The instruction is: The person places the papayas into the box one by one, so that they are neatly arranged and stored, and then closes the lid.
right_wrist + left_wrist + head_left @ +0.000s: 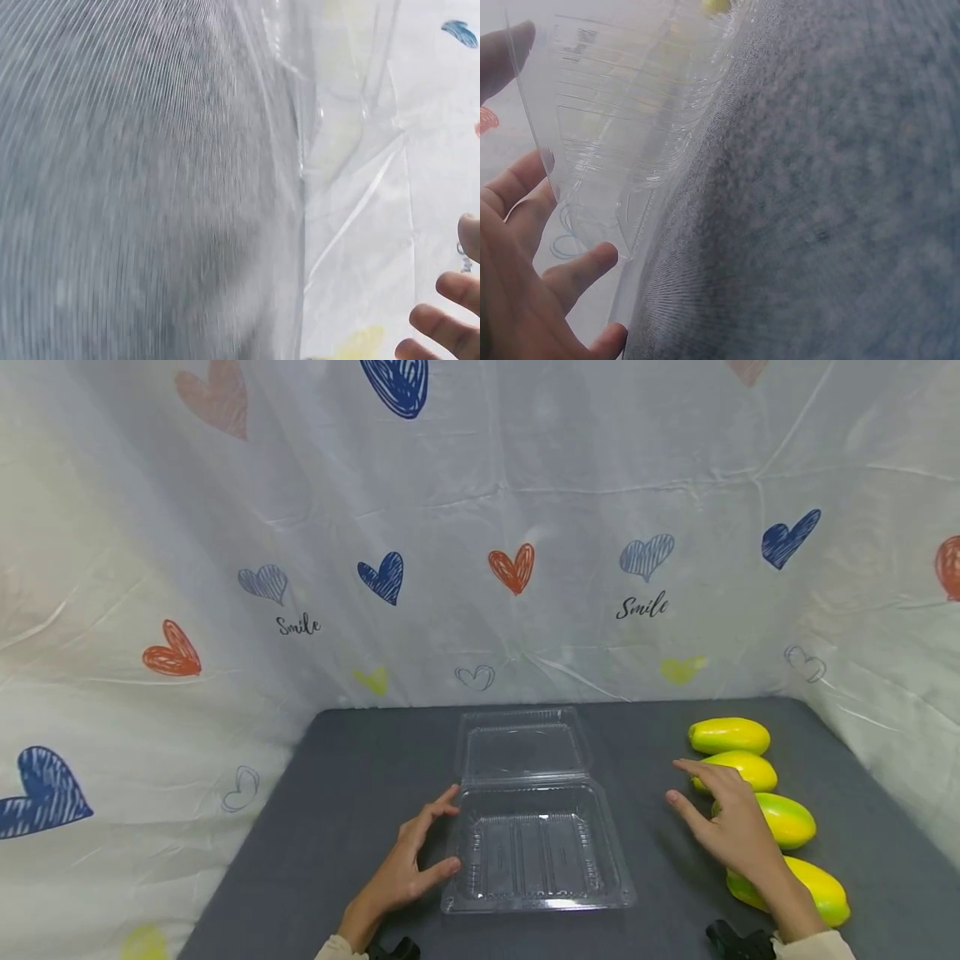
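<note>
A clear plastic clamshell container (pixel 536 903) stands on the dark cloth, its lid (pixel 525 752) folded back toward the far side. My left hand (pixel 408 864) is at the container's left side with fingers and thumb spread; in the left wrist view, fingertips lie at the clear wall (pixel 630 112). My right hand (pixel 731 827) has its fingers extended, holds nothing, and partly covers a row of yellow-green papaya-like fruits (pixel 791 821). Whether it touches any of them I cannot tell. In the right wrist view its fingers (pixel 442 328) appear at the lower right, apart from the container.
The dark grey cloth (pixel 360 777) covers the table. The fruits run front to back along the right side, the farthest fruit (pixel 729 735) near the back edge. A white curtain (pixel 450 635) printed with hearts hangs behind and at both sides.
</note>
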{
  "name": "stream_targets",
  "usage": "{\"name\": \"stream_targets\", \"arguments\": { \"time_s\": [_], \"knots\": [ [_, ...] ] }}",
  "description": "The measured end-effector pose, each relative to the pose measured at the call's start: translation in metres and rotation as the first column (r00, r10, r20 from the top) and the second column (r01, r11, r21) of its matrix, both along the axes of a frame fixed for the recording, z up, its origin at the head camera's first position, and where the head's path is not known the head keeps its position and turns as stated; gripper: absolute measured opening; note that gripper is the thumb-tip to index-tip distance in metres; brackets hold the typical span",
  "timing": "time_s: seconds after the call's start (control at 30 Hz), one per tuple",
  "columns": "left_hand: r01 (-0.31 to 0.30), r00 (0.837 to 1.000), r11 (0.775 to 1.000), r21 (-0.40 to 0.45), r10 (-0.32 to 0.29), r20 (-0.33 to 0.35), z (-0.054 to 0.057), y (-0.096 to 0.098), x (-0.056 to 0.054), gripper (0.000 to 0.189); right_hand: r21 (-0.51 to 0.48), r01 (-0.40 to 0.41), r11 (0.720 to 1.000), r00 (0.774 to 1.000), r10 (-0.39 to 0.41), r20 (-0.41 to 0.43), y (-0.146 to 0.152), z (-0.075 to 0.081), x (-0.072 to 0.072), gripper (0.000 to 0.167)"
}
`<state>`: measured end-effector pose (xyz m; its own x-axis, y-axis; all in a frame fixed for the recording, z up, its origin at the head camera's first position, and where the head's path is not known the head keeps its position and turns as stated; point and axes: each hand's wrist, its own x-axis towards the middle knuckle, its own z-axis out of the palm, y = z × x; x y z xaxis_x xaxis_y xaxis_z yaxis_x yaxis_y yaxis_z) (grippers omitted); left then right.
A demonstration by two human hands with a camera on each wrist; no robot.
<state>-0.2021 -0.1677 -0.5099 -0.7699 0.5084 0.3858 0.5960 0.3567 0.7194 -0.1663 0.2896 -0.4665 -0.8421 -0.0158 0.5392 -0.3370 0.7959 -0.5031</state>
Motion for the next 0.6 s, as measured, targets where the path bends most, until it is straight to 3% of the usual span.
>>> {"name": "stream_targets", "arguments": {
  "time_s": [0.27,0.6],
  "knots": [
    [0.011,1.000,1.000,-0.011,-0.011,0.010,0.003,0.002,0.002,0.057,0.033,-0.009,0.999,0.998,0.011,-0.059,0.020,0.009,0.017,0.037],
    [-0.010,1.000,1.000,-0.016,0.010,-0.004,0.002,0.000,0.001,0.057,0.025,-0.008,1.000,0.998,0.009,-0.062,0.029,0.008,0.024,0.033]
  ]
}}
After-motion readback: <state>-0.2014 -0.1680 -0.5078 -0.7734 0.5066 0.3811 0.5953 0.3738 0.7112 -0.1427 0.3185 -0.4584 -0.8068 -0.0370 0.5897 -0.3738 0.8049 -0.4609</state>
